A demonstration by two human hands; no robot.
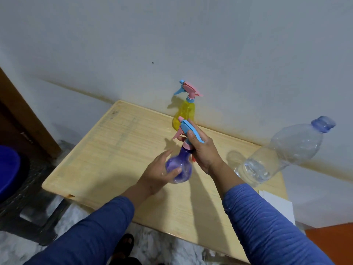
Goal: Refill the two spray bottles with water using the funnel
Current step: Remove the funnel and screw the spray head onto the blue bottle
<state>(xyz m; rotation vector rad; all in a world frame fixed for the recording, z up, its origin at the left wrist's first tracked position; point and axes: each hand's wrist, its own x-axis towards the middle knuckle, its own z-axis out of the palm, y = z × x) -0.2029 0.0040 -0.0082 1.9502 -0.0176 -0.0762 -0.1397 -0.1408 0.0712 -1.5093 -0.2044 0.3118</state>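
Note:
A purple spray bottle [180, 167] with a blue and pink trigger head stands upright in the middle of the wooden table [118, 142]. My left hand [162, 169] wraps its round body. My right hand [202, 150] grips its neck and trigger head. A yellow spray bottle [184, 113] with a pink and blue head stands behind it against the wall. A large clear plastic water bottle [282, 152] with a blue cap stands at the table's right, with a little water in its base. No funnel is in view.
The wall runs right behind the table. White paper [277, 203] lies at the table's right edge. A blue object [7, 169] rests on a dark stool at the left, beside a brown door frame [24, 115]. A sandalled foot [126, 243] shows below the front edge.

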